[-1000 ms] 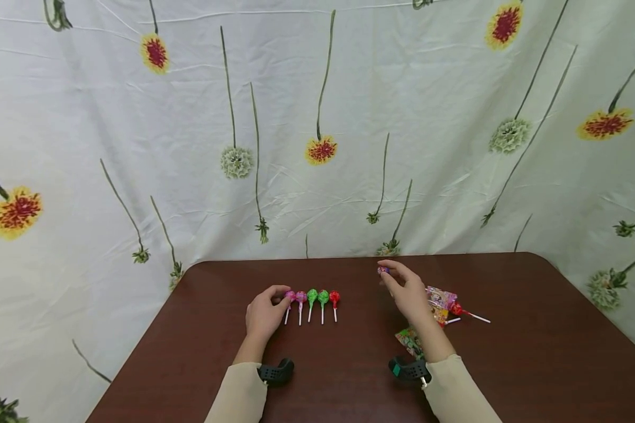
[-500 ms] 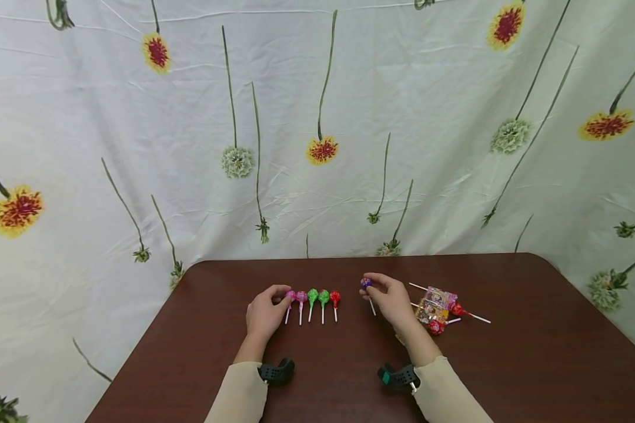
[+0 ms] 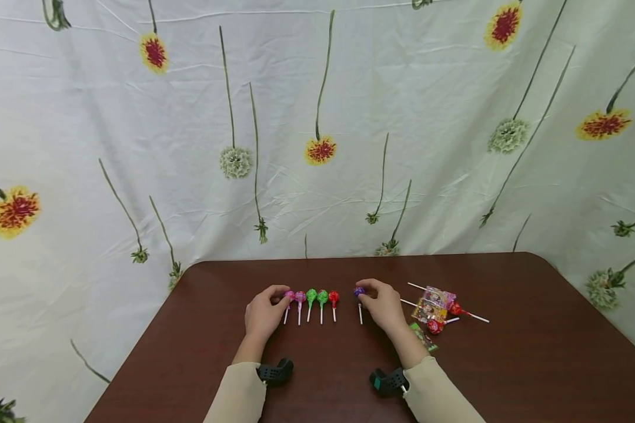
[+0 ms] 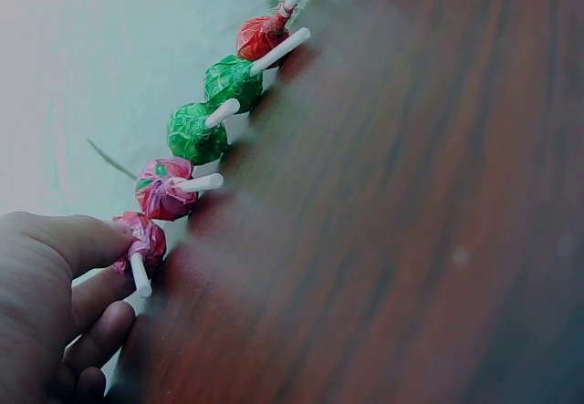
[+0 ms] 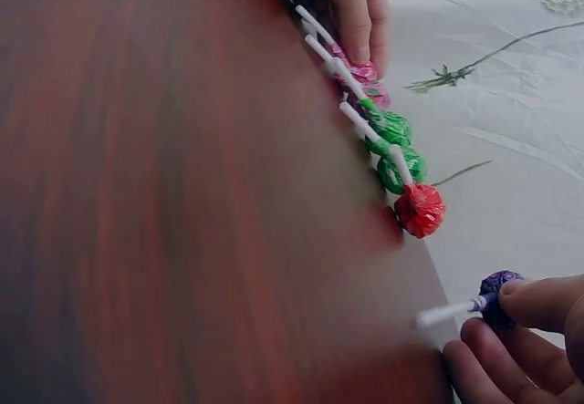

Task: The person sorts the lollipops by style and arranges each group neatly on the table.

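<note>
My left hand (image 3: 263, 311) pinches the head of the leftmost pink lollipop (image 4: 144, 243) between thumb and fingers. Beside it, in a row with sticks toward me, lie a second pink lollipop (image 3: 300, 298), two green lollipops (image 3: 311, 295) and a red lollipop (image 3: 334, 297) at the right end. With my right hand (image 3: 383, 305) I hold a purple lollipop (image 5: 499, 296) by its head, its white stick also pointing toward me. A gap separates it from the red one. In the right wrist view the purple one's head is partly covered by my thumb.
Right of my right hand lies a loose pile with shiny wrappers (image 3: 434, 302), red lollipops (image 3: 455, 308) and bare-looking white sticks. A green packet (image 3: 423, 337) lies just below it. The brown table (image 3: 317, 376) ends at a flowered cloth (image 3: 275, 117) behind.
My right hand has moved left and toward me with the purple lollipop, nearing the red end of the row and uncovering the pile and green packet. My left hand stays in place.
</note>
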`<state>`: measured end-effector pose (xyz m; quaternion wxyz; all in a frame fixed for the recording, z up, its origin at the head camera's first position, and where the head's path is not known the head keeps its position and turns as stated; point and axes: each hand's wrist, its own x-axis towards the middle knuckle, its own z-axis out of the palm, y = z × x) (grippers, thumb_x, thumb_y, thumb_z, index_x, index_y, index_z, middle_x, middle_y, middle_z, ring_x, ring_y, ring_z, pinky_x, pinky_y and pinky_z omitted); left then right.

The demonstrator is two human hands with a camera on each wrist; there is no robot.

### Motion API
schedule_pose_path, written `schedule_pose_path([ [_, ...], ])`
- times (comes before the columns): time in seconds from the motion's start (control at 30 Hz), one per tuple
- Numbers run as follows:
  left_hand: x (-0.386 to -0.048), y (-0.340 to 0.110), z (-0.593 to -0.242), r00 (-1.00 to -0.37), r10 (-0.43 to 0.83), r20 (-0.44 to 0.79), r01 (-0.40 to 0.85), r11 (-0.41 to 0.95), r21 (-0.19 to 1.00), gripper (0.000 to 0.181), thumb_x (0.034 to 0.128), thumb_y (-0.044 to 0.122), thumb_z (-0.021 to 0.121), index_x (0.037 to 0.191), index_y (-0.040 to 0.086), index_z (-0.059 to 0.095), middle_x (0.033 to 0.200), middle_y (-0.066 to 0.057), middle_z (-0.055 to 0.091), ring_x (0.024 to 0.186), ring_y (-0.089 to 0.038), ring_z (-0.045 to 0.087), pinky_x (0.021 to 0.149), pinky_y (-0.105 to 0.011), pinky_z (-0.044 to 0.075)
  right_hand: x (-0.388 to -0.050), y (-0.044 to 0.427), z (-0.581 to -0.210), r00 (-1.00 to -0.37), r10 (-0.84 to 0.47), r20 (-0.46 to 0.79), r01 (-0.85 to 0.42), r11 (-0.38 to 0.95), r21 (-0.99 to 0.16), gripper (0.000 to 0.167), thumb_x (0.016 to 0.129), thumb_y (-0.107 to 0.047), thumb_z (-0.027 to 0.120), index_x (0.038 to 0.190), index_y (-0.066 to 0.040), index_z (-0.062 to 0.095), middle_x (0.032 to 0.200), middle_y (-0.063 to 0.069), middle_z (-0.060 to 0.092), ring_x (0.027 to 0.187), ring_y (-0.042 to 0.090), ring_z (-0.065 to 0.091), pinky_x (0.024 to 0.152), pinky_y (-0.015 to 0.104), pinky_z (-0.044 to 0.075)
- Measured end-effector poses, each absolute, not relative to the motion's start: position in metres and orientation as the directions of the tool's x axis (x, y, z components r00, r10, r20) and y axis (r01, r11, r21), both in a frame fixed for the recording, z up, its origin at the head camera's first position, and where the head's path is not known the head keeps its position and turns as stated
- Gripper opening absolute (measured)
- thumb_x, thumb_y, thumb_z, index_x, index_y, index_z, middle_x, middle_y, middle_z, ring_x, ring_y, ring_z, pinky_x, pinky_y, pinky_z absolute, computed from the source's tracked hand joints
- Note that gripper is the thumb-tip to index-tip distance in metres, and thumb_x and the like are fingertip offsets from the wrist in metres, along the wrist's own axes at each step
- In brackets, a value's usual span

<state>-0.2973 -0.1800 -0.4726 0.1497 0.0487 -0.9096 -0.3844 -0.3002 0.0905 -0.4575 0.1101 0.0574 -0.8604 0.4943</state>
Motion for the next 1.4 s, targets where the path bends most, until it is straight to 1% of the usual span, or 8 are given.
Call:
schedule_pose_path([
  [0.2,-0.298,-0.181,-0.471,-0.952,-0.206,0.226,0.019,0.698,0.716,0.024,0.0936,0.032,0.069,0.116,0.024,0.073,0.108,-0.002,0.074,0.103,-0.023,0.066,0.098,-0.051,0.042,-0.302,0.085,-0.462,-0.961,-0.01,0.278,-0.237,0.554,-0.798,0.021,0.089,-0.01,0.074,0.11,-0.01,0.074,0.103,0.01,0.076,0.089,0.026,0.071,0.072,0.037,0.056],
  [0.4,-0.299,-0.182,-0.471,-0.952,-0.206,0.227,0.018,0.703,0.711,0.024,0.0942,0.032,0.068,0.116,0.024,0.073,0.108,-0.003,0.074,0.103,-0.023,0.065,0.097,-0.052,0.042,-0.306,0.081,-0.465,-0.964,-0.009,0.266,-0.223,0.571,-0.79,0.022,0.09,-0.014,0.073,0.112,-0.013,0.075,0.105,0.007,0.076,0.093,0.025,0.071,0.078,0.041,0.056],
  [0.63,-0.299,-0.182,-0.47,-0.952,-0.205,0.226,0.015,0.707,0.707,0.024,0.0941,0.033,0.068,0.116,0.024,0.073,0.108,-0.002,0.074,0.102,-0.023,0.065,0.096,-0.051,0.042,-0.306,0.079,-0.468,-0.959,-0.014,0.282,-0.227,0.631,-0.742,0.019,0.09,-0.016,0.073,0.109,-0.014,0.076,0.103,0.008,0.072,0.085,0.022,0.066,0.071,0.037,0.051],
  [0.8,-0.299,-0.182,-0.471,-0.95,-0.205,0.233,0.018,0.713,0.7,0.024,0.094,0.033,0.068,0.116,0.024,0.073,0.108,-0.003,0.074,0.102,-0.023,0.065,0.096,-0.051,0.042,-0.306,0.073,-0.469,-0.961,-0.01,0.276,-0.211,0.672,-0.71,0.02,0.091,-0.022,0.073,0.11,-0.02,0.076,0.103,0.005,0.071,0.077,0.015,0.06,0.065,0.03,0.044],
  [0.9,-0.299,-0.182,-0.471,-0.951,-0.206,0.232,0.016,0.715,0.699,0.024,0.0939,0.033,0.068,0.115,0.024,0.073,0.108,-0.003,0.074,0.102,-0.023,0.065,0.095,-0.05,0.043,-0.305,0.067,-0.469,-0.964,0.001,0.265,-0.188,0.702,-0.687,0.021,0.091,-0.026,0.072,0.112,-0.025,0.076,0.107,0.002,0.071,0.078,0.014,0.06,0.064,0.03,0.043],
  [1.03,-0.298,-0.181,-0.471,-0.952,-0.209,0.223,0.009,0.71,0.704,0.024,0.0938,0.033,0.069,0.115,0.025,0.073,0.107,-0.002,0.074,0.101,-0.022,0.065,0.094,-0.049,0.043,-0.304,0.063,-0.469,-0.969,0.016,0.245,-0.158,0.723,-0.673,0.023,0.092,-0.03,0.072,0.115,-0.027,0.075,0.113,0.0,0.071,0.084,0.016,0.064,0.066,0.031,0.045],
  [1.2,-0.298,-0.181,-0.471,-0.951,-0.214,0.223,0.006,0.707,0.707,0.023,0.0934,0.033,0.069,0.115,0.025,0.073,0.107,-0.003,0.074,0.102,-0.023,0.065,0.094,-0.05,0.043,-0.303,0.061,-0.469,-0.97,0.015,0.243,-0.156,0.729,-0.667,0.025,0.091,-0.031,0.072,0.116,-0.026,0.075,0.114,0.0,0.071,0.081,0.016,0.063,0.064,0.03,0.045],
  [1.4,-0.299,-0.18,-0.471,-0.951,-0.214,0.225,0.006,0.711,0.703,0.024,0.0931,0.033,0.069,0.115,0.025,0.074,0.107,-0.003,0.074,0.103,-0.023,0.065,0.095,-0.05,0.043,-0.303,0.062,-0.469,-0.972,0.027,0.233,-0.143,0.719,-0.68,0.026,0.092,-0.031,0.071,0.117,-0.025,0.074,0.111,0.001,0.071,0.073,0.011,0.056,0.062,0.027,0.041],
])
